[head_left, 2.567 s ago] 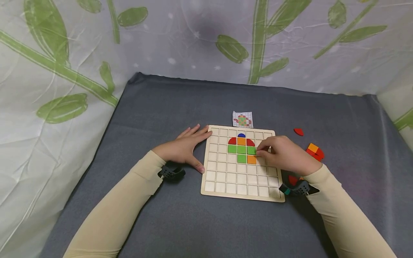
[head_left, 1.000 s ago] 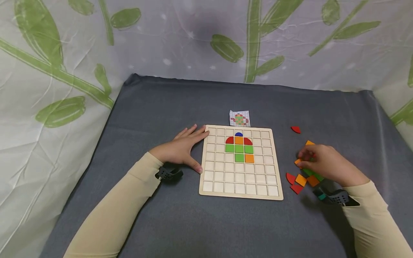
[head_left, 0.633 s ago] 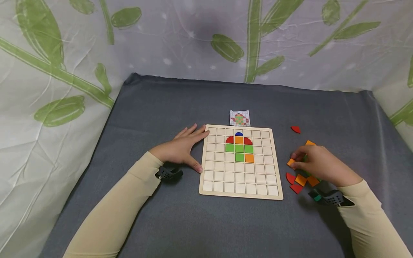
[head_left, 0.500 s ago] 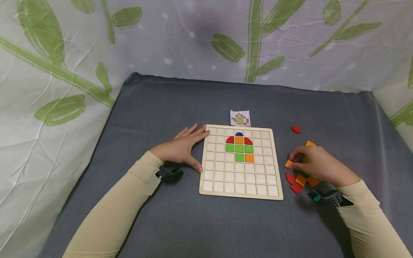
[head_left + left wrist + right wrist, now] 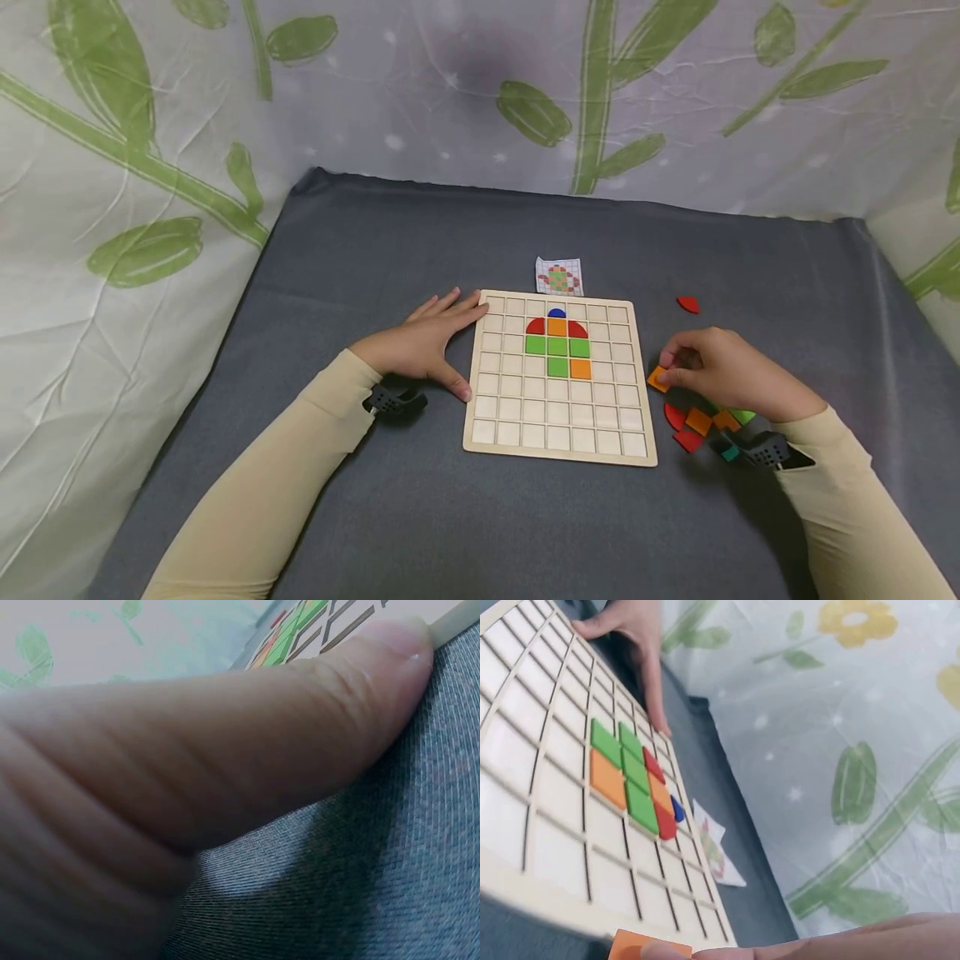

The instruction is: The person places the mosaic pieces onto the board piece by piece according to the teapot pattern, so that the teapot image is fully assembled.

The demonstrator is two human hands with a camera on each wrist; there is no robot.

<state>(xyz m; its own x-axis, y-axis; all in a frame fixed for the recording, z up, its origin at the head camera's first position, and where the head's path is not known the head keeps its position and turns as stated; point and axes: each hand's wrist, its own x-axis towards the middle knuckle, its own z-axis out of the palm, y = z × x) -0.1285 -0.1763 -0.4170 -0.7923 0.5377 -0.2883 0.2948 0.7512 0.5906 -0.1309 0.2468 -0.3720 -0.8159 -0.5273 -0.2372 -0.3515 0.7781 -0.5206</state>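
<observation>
A wooden grid board (image 5: pixel 525 412) lies mid-table, with green, orange, red and blue pieces set in its upper middle cells. My left hand (image 5: pixel 420 346) lies with fingers spread at the board's left edge; in the left wrist view its thumb (image 5: pixel 300 735) touches the board's rim. Between thumb and fingers, my right hand (image 5: pixel 731 371) pinches an orange square tile (image 5: pixel 657 379) just off the board's right edge. That orange tile shows at the bottom of the right wrist view too, close to the board's rim. Part of the loose pieces is hidden under the right hand.
Loose pieces lie right of the board, among them a red quarter-round piece (image 5: pixel 674 417), an orange square (image 5: pixel 698 422) and a green piece (image 5: pixel 742 415). Another red piece (image 5: pixel 687 305) lies farther back. A small pattern card (image 5: pixel 558 277) sits behind the board.
My right hand left the board for the loose pieces, took an orange tile there, and has carried it left toward the board. My left hand has stayed at the board's edge.
</observation>
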